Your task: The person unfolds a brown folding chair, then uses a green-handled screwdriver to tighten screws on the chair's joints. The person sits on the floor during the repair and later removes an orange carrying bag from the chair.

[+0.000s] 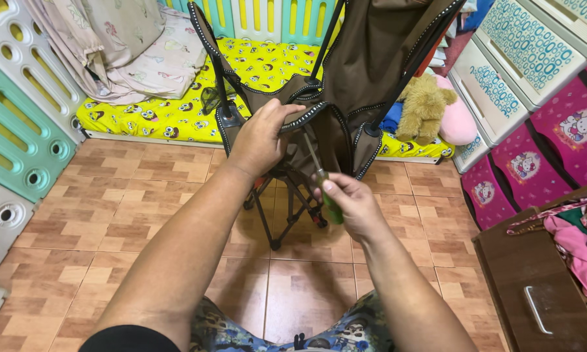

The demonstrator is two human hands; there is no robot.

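Left hand clamped on folding chair front edge; right hand fisted round green-handled screwdriver, tip up.

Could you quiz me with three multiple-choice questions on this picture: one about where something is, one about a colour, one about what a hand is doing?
1. Where is the plush toy?
A. on the yellow mat, right of the chair
B. on the tiled floor, left of the chair
C. inside the wooden drawer

2. What colour is the screwdriver handle?
A. red
B. green
C. white

3. What is the left hand doing?
A. hanging free
B. lying flat on the floor
C. gripping the folding chair

Answers:
1 A: the toy lies on the yellow mat beside the chair's right side.
2 B: the handle in the right hand is green.
3 C: its fingers close over the chair's fabric edge.
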